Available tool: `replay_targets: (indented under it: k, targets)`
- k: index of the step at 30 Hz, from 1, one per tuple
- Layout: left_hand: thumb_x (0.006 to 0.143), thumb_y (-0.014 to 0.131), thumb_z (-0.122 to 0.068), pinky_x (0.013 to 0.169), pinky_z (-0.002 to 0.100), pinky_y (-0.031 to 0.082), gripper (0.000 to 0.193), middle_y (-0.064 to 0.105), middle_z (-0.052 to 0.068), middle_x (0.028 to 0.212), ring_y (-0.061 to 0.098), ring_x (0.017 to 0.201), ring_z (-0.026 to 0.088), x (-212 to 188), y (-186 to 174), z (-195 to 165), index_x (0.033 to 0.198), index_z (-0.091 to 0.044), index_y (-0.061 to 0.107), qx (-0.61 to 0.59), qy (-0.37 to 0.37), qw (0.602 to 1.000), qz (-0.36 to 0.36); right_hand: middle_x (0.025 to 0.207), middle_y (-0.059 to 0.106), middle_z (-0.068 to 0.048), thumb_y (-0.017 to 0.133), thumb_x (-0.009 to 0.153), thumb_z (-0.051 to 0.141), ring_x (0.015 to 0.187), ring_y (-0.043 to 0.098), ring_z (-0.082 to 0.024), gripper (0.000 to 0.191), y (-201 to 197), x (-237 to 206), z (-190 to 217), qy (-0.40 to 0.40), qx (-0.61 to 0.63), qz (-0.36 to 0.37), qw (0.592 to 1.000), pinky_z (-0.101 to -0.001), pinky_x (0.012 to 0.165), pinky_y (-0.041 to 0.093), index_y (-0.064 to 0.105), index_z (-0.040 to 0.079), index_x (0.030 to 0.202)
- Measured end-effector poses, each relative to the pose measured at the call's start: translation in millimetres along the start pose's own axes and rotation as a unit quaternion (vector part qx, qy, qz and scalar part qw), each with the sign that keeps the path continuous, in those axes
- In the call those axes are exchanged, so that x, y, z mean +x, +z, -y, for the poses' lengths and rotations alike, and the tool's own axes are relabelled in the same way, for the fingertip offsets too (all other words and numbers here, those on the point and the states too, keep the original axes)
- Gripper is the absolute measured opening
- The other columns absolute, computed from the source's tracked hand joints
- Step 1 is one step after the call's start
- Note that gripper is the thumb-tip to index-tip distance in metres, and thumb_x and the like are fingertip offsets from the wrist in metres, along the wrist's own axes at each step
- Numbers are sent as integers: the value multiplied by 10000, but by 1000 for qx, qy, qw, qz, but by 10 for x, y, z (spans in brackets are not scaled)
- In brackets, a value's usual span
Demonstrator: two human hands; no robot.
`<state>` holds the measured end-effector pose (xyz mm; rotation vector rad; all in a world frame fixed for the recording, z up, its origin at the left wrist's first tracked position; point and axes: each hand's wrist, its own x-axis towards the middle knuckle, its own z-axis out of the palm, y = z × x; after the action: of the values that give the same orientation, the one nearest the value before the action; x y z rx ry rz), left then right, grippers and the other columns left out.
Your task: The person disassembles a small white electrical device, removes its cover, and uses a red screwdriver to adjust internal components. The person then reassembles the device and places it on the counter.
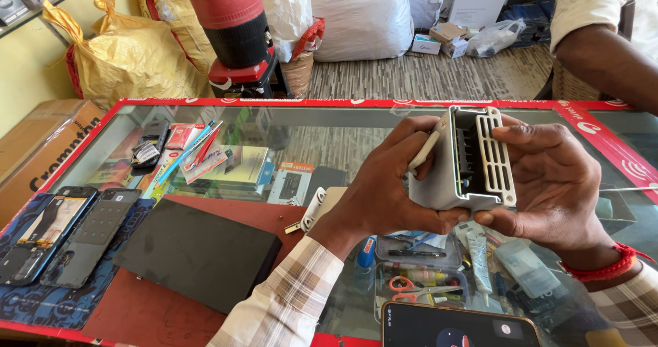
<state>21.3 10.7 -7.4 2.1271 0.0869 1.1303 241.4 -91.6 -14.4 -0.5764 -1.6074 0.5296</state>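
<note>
Head view, looking down: both hands hold a small grey vented box above the glass worktop, the left hand wrapped round its side, seemingly with a pale tool tucked under the fingers. The right hand closes on the grille face, steadying it. A black flat case and two phones lie left.
</note>
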Motion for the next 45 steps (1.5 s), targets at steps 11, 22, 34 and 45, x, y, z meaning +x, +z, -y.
replay_targets:
  k: [11,22,34,45]
  targets:
    - [691,917,-388,807,243,526,768,572,1,1274,574,946,107,-18,10,-5,1327,-56,646,18,-11,1000,-10,1476,548,-181,928,751,148,1400,556,-260,888,-79,3,-29,30,-1,18,999,-456,1255,464,465,-56,1480]
    - [680,952,-375,802,233,548,798,558,-4,1313,616,1021,99,-43,29,-10,1342,-54,642,26,-3,999,-18,1557,499,-224,886,861,196,1506,496,-325,794,-51,47,64,22,39,47,998,-492,1296,389,456,-71,1473]
    - [683,950,-370,906,261,565,795,550,33,1350,638,1124,149,-65,42,-2,1327,-35,626,59,26,997,-31,1597,453,-256,901,826,254,1525,447,-321,1104,82,145,187,46,61,31,997,-450,1282,355,219,-64,1634]
    - [684,942,-368,860,262,569,756,553,20,1340,638,1049,126,-65,59,5,1305,-49,651,53,13,998,-18,1580,479,-231,896,784,337,1502,463,-299,1117,38,146,183,61,-1,49,997,-456,1294,318,292,-109,1611]
